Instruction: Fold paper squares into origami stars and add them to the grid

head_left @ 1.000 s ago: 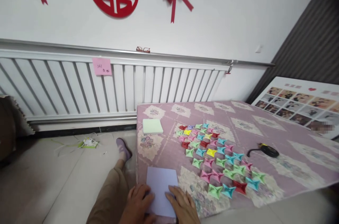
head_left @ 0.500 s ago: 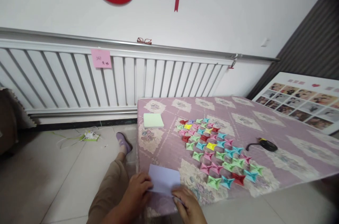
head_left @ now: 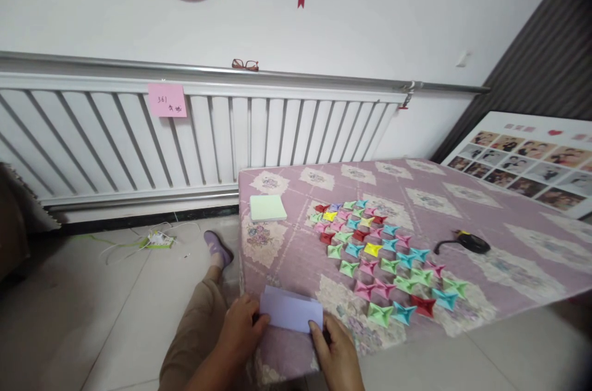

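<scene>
A lavender sheet of paper [head_left: 290,311], folded over on itself, lies at the near left corner of the cloth-covered table. My left hand [head_left: 243,323] grips its left edge with thumb and fingers. At the paper's right end, my right hand [head_left: 333,341] pinches the lower corner, thumb on top. To the right stand rows of small folded paper pieces [head_left: 365,249] in green, blue, pink, red and yellow. A stack of pale green paper squares [head_left: 268,208] sits beyond my hands near the left edge.
The purple floral tablecloth [head_left: 287,255] covers the table. A black corded object [head_left: 474,243] lies on its right part. A white radiator [head_left: 272,132] runs along the wall, with red glasses [head_left: 245,64] on its pipe. A power strip [head_left: 160,240] with cables rests on the floor.
The lavender sheet went from lying flat to folded over toward me. My right hand moved from below its lower edge to its right corner. The view shifted slightly.
</scene>
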The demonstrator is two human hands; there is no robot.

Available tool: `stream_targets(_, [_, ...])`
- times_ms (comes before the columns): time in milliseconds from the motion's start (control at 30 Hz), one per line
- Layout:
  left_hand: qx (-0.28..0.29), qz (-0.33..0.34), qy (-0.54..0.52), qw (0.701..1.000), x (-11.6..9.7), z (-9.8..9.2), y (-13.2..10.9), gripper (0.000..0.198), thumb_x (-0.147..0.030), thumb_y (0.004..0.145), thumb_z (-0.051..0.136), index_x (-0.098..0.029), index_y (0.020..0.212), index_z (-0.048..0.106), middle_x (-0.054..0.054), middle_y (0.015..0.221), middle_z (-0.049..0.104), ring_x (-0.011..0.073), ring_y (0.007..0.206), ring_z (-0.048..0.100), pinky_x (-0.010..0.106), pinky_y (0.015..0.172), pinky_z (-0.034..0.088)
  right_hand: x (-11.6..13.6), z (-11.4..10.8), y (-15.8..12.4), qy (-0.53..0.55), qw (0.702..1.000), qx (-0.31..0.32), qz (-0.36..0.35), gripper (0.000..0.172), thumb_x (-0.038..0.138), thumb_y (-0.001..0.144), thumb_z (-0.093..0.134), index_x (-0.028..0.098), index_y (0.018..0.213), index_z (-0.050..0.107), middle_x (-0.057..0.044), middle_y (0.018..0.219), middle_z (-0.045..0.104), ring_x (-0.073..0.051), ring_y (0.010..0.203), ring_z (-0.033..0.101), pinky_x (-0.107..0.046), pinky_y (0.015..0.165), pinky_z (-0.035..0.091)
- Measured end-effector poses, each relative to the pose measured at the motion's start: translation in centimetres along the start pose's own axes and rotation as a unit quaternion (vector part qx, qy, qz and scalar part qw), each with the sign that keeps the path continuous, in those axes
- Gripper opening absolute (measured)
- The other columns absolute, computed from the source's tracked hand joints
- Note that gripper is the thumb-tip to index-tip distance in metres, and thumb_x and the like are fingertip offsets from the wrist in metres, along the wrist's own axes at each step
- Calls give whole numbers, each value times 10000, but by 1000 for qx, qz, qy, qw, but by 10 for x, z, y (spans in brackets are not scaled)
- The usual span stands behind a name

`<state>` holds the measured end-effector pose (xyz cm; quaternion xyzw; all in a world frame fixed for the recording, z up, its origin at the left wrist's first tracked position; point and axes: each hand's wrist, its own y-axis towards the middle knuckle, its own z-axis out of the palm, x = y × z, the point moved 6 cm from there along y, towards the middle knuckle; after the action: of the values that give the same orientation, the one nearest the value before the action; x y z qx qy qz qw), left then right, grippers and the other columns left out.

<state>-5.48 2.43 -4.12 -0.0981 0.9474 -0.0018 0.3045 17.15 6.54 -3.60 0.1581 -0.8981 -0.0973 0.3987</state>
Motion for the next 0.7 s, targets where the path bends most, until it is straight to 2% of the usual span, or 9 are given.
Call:
stream_targets(133, [8,-5,-7,1000,5,2,6,166,-304,817,565,-175,714,586,12,803,587,181,814,533,284,748,357,-10,3,-2,-14,997,-58,48,494,559,830,484,194,1148,582,-88,895,686,-264,825,627,-425,797,486])
stream_targets(233, [22,-10,-12,1000,7,2,7,174,-311,827,555,-178,722,595,8,811,602,174,816,548,271,738,355,-12,4,-4,-29,994,-84,57,596,550,819,486,179,1285,481,-59,808,670,-263,794,628,-435,792,483])
stream_targets(300, [34,-24,4,999,6,-1,8,184,-305,841,539,-178,724,603,8,809,616,168,809,559,267,731,351,-11,4,-5,-36,993,-95,56,607,554,818,482,175,1292,470,-47,770,658,-259,773,626,-436,780,484])
stream_targets(433, [75,-49,57,994,-2,-8,11,225,-346,869,516,-194,748,629,8,846,649,170,842,584,269,739,345,-10,2,-5,-47,991,-116,43,565,557,819,490,161,1220,528,-67,833,667,-245,769,627,-415,756,497])
stream_targets(700, [126,-49,120,984,-17,-20,16,258,-384,876,476,-213,807,657,25,914,693,224,908,623,324,773,369,-3,4,1,-105,989,-102,22,477,472,829,511,178,1200,566,-58,818,669,-232,733,622,-409,738,496])
